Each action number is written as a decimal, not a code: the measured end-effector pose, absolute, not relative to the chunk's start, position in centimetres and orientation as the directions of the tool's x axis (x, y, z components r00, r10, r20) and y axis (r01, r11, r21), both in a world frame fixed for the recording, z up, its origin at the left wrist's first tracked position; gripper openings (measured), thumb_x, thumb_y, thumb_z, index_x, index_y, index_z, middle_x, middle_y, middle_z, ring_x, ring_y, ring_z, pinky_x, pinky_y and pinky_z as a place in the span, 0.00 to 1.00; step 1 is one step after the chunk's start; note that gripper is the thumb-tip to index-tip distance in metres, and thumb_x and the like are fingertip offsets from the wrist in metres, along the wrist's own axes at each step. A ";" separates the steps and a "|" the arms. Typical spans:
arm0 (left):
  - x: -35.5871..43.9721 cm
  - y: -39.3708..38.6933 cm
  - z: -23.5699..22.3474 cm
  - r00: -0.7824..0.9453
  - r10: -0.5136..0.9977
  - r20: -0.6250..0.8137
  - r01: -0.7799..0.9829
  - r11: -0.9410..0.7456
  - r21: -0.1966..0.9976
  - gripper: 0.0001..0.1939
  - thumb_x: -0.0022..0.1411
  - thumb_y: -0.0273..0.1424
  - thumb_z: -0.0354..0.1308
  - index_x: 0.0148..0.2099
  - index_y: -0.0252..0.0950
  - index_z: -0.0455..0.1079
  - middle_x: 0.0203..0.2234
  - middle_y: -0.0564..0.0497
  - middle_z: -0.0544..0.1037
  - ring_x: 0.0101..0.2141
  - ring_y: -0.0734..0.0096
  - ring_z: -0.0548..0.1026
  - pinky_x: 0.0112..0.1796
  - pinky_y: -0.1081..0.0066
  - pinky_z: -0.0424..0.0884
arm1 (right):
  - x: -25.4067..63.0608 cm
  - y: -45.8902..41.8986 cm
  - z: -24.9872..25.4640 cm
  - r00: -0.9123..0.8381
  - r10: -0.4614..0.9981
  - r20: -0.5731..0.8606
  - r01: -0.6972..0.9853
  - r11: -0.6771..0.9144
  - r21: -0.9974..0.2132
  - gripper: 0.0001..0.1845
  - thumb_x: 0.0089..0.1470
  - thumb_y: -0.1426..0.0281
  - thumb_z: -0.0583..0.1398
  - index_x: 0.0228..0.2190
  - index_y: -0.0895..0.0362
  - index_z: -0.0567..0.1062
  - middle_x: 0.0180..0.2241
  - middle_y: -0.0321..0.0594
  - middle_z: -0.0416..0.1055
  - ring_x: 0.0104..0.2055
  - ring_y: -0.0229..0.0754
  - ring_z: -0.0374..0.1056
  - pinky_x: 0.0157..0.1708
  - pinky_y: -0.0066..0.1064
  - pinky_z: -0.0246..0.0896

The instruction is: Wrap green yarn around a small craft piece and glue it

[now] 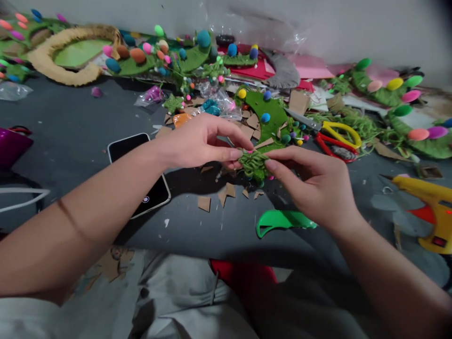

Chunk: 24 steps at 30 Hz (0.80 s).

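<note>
Between my two hands is a small bundle of green yarn (253,165), with bits of pink and dark green showing at its edges. Thumb and fingers of my left hand (201,141) pinch its left side. My right hand (314,183) grips the right side with thumb and forefinger. Just behind it lies a green felt piece (271,115) with blue and yellow balls on it. Torn cardboard scraps (204,203) are scattered on the dark table in front of the bundle. A green cutter (282,220) lies below my right hand.
Scissors with yellow and red handles (341,136) and a yellow glue gun (438,202) lie to the right. A phone (157,195) is partly under my left forearm. Along the wall sit a beige ring (44,63), green pieces with colored balls (197,59) and green yarn (360,117).
</note>
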State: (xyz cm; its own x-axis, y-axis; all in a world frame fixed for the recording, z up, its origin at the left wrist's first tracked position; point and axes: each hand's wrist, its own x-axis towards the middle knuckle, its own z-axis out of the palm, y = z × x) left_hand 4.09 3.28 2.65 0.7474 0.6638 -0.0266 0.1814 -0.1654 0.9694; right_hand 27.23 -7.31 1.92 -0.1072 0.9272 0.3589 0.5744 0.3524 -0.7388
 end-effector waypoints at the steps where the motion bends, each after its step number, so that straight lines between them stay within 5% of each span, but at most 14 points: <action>1: 3.9 3.3 2.6 0.753 0.658 -0.020 0.172 -0.167 0.971 0.11 0.61 0.27 0.67 0.47 0.39 0.81 0.31 0.54 0.84 0.31 0.70 0.84 0.35 0.72 0.82 | 27.2 -7.3 1.8 -0.101 0.931 0.350 0.572 0.342 -0.745 0.07 0.65 0.69 0.64 0.43 0.53 0.83 0.40 0.34 0.81 0.39 0.36 0.76 0.39 0.28 0.72; 6: 3.9 3.0 2.9 0.741 0.672 -0.002 0.159 -0.172 0.972 0.09 0.63 0.26 0.66 0.46 0.38 0.81 0.31 0.53 0.84 0.30 0.69 0.84 0.36 0.70 0.82 | 27.3 -7.0 1.5 -0.071 0.942 0.327 0.538 0.313 -0.783 0.06 0.65 0.70 0.63 0.42 0.54 0.81 0.38 0.35 0.80 0.39 0.36 0.75 0.39 0.28 0.72; 12: 4.7 2.3 2.7 0.682 0.732 0.008 0.157 -0.157 0.975 0.07 0.61 0.23 0.66 0.43 0.36 0.80 0.32 0.53 0.83 0.31 0.69 0.84 0.36 0.70 0.82 | 26.9 -7.1 2.2 -0.107 0.893 0.438 0.582 0.413 -0.700 0.09 0.62 0.70 0.65 0.45 0.52 0.79 0.47 0.40 0.76 0.50 0.43 0.73 0.48 0.37 0.70; 19: 4.7 2.2 2.3 0.684 0.727 0.057 0.101 -0.173 0.980 0.10 0.60 0.27 0.68 0.45 0.38 0.79 0.35 0.55 0.83 0.36 0.71 0.83 0.37 0.75 0.81 | 26.4 -7.2 2.2 -0.125 0.927 0.353 0.640 0.347 -0.685 0.03 0.63 0.67 0.66 0.37 0.53 0.79 0.34 0.34 0.78 0.34 0.37 0.71 0.36 0.31 0.69; 24: 4.9 2.3 2.5 0.703 0.710 0.048 0.062 -0.129 0.990 0.09 0.60 0.21 0.64 0.43 0.36 0.77 0.34 0.53 0.82 0.32 0.74 0.81 0.33 0.75 0.80 | 27.2 -7.1 2.0 -0.122 0.941 0.317 0.620 0.321 -0.716 0.05 0.65 0.67 0.63 0.36 0.55 0.76 0.32 0.35 0.74 0.32 0.35 0.69 0.34 0.28 0.66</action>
State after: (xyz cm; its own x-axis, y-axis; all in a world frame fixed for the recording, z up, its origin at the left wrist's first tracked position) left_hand 4.88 2.26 2.46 0.7026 0.7099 0.0481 0.0624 -0.1289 0.9897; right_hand 27.19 -7.14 1.99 -0.1219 0.9406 0.3167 0.6202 0.3213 -0.7156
